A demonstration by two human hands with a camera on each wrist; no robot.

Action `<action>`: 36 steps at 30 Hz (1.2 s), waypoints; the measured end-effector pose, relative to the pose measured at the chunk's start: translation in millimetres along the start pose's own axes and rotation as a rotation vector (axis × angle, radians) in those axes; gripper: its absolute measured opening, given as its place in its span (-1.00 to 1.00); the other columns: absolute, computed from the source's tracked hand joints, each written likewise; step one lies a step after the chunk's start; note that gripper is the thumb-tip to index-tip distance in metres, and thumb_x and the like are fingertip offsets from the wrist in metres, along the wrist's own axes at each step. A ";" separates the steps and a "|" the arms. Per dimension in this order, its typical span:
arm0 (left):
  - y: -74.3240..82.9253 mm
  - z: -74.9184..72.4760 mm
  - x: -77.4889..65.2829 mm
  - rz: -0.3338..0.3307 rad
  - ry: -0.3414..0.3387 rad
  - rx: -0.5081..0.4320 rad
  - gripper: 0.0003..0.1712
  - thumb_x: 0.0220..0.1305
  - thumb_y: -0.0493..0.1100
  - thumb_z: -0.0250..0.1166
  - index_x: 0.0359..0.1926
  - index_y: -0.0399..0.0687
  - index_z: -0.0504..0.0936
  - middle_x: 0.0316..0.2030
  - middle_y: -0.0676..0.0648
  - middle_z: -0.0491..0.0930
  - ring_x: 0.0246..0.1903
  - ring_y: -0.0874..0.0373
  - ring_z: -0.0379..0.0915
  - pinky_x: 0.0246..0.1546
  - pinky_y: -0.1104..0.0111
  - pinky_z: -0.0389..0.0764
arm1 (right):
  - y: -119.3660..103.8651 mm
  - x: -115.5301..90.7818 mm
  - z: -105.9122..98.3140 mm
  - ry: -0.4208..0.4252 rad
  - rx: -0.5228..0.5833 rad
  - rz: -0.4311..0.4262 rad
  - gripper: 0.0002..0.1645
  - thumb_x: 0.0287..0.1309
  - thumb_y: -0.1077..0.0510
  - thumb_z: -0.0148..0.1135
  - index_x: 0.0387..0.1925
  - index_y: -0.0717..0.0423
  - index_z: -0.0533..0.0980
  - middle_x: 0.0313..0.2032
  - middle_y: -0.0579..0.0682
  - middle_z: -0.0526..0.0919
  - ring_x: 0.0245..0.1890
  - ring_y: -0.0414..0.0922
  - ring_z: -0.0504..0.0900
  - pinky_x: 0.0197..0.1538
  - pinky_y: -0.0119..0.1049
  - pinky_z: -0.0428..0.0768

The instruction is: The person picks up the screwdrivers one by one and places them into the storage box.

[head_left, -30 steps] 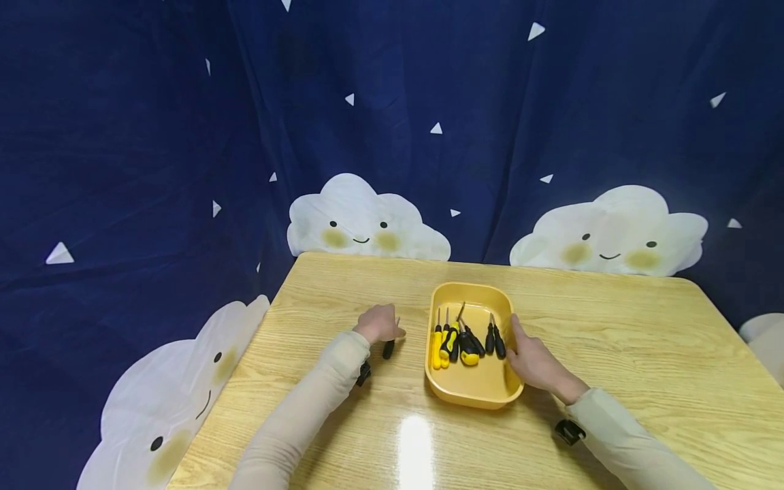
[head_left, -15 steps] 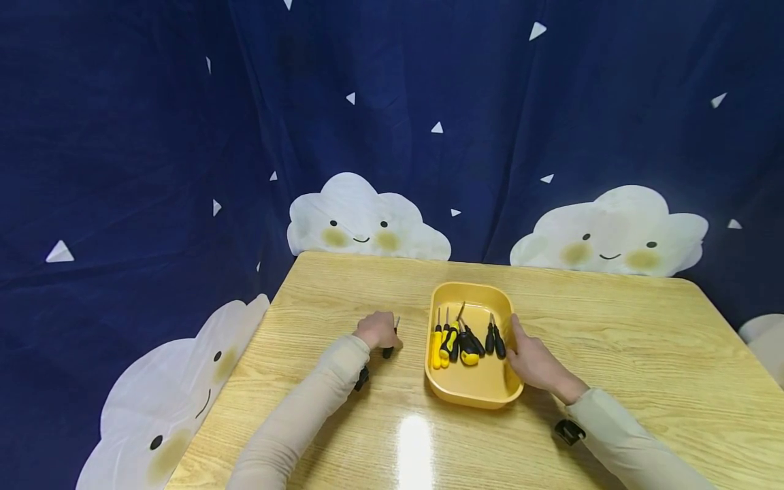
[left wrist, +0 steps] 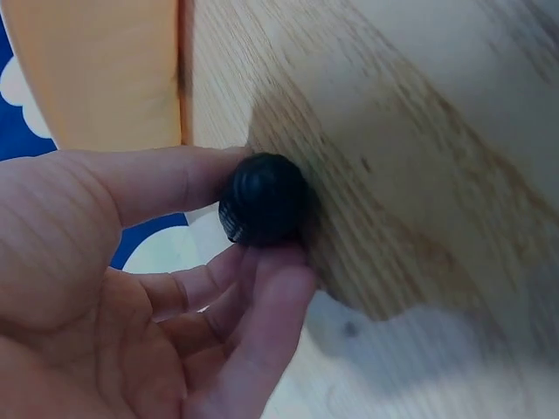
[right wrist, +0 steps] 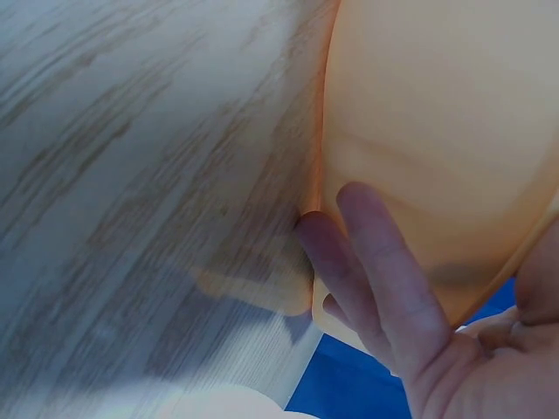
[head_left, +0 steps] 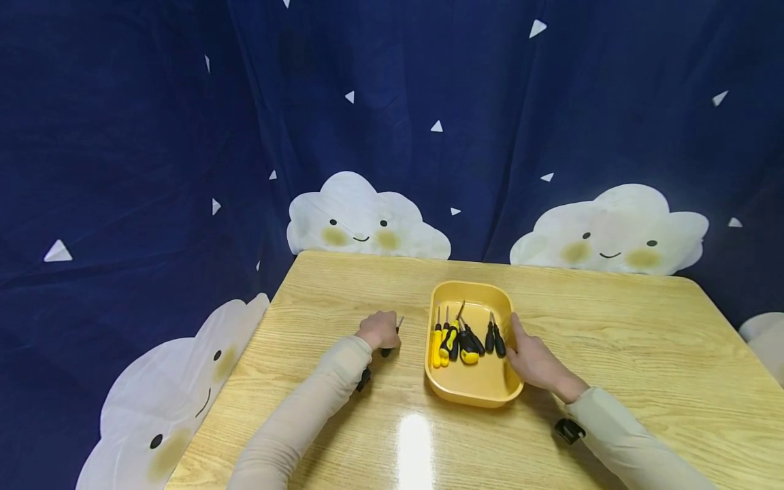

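Observation:
My left hand [head_left: 378, 330] pinches the black handle of a screwdriver [left wrist: 266, 199] between thumb and fingers, low over the table. In the head view, the screwdriver's metal shaft [head_left: 401, 321] sticks out past the hand, pointing away from me. To its right stands a yellow plastic bin [head_left: 474, 398], holding several screwdrivers. Some have yellow handles [head_left: 437, 347], one is a stubby black-and-yellow screwdriver [head_left: 468, 350], and others have black handles [head_left: 499, 346]. My right hand [head_left: 539, 364] grips the bin's right wall, with fingers [right wrist: 389, 279] against the outside and the thumb at the rim.
The wooden table [head_left: 612, 340] reaches back to a dark blue curtain [head_left: 392, 102] with white clouds. A bright light reflection [head_left: 415, 449] lies on the tabletop in front of the bin. Each wrist wears a small black device [head_left: 569, 431].
Over the last second my left hand has shifted slightly toward me and its fingers have closed around the screwdriver's handle. The right hand and the bin have stayed in place.

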State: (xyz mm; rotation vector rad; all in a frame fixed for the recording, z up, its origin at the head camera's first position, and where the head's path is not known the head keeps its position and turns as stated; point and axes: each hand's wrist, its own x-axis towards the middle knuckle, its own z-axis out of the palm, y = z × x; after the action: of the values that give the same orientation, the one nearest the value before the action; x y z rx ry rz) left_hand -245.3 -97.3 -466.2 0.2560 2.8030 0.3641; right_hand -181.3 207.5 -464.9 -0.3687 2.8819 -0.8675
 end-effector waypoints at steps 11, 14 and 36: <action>3.7 -1.5 -0.8 -0.030 -0.029 0.028 -0.84 0.19 -0.24 0.24 -0.19 -0.12 0.51 -0.51 -0.08 0.46 -0.57 0.08 0.31 -0.61 0.30 0.33 | -1.8 -0.2 -0.4 0.000 0.002 0.004 -0.12 0.26 0.29 -0.05 0.39 0.47 -0.31 -0.77 -0.03 0.34 -0.81 -0.21 0.31 -0.71 -0.33 0.36; 3.6 -1.3 -1.1 -0.029 -0.026 0.031 -0.87 0.20 -0.23 0.24 -0.22 -0.11 0.50 -0.52 -0.07 0.46 -0.57 0.08 0.32 -0.61 0.30 0.34 | -2.1 -0.2 -0.5 -0.008 0.009 0.012 -0.11 0.26 0.29 -0.06 0.40 0.45 -0.33 -0.76 -0.02 0.34 -0.80 -0.20 0.31 -0.71 -0.33 0.37; 1.2 -4.6 -0.8 0.016 0.029 -0.057 -0.83 0.19 -0.29 0.15 -0.17 -0.15 0.52 -0.59 -0.05 0.41 -0.64 0.11 0.28 -0.67 0.32 0.35 | -3.4 0.0 -2.0 -0.038 0.023 0.040 -0.10 0.29 0.28 -0.08 0.41 0.40 -0.39 -0.76 -0.01 0.36 -0.81 -0.20 0.32 -0.70 -0.32 0.39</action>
State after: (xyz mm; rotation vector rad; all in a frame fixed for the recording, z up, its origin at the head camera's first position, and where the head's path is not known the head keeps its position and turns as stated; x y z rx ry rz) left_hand -245.8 -97.4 -461.4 0.2624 2.8152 0.4548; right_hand -181.0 205.8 -461.3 -0.3204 2.8317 -0.8760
